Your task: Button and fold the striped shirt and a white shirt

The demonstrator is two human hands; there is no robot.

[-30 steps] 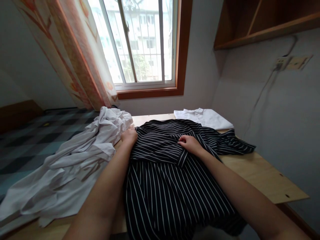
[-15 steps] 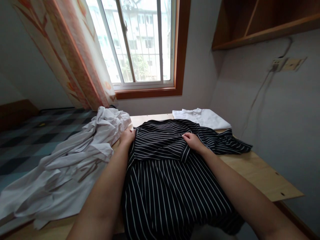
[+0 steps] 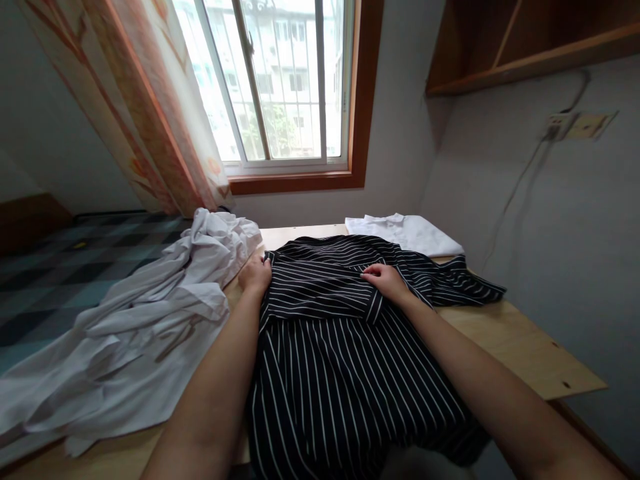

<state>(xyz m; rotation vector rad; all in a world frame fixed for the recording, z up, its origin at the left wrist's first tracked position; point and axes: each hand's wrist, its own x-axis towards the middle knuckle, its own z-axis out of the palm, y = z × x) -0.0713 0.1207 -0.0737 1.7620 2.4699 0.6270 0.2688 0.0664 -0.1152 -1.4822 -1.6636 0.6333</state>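
Observation:
A black shirt with white stripes (image 3: 345,380) lies spread over the wooden board, its lower end hanging over the near edge. One sleeve is folded across the shirt's upper part, with its cuff near the middle; the other sleeve reaches out to the right. At the shirt's upper left edge, my left hand (image 3: 256,273) is closed on the fabric. My right hand (image 3: 386,280) pinches the folded sleeve near its cuff. The fingertips of my left hand are partly hidden.
Crumpled white cloth (image 3: 150,340) lies along the left, beside a checked bedcover (image 3: 100,267). A folded white garment (image 3: 407,233) rests at the board's far right. The wooden board (image 3: 525,347) ends at the right near the wall. A shelf (image 3: 540,57) hangs above.
Both hands stay almost in place on the shirt. The view has shifted very slightly, and the shirt lies nearly the same.

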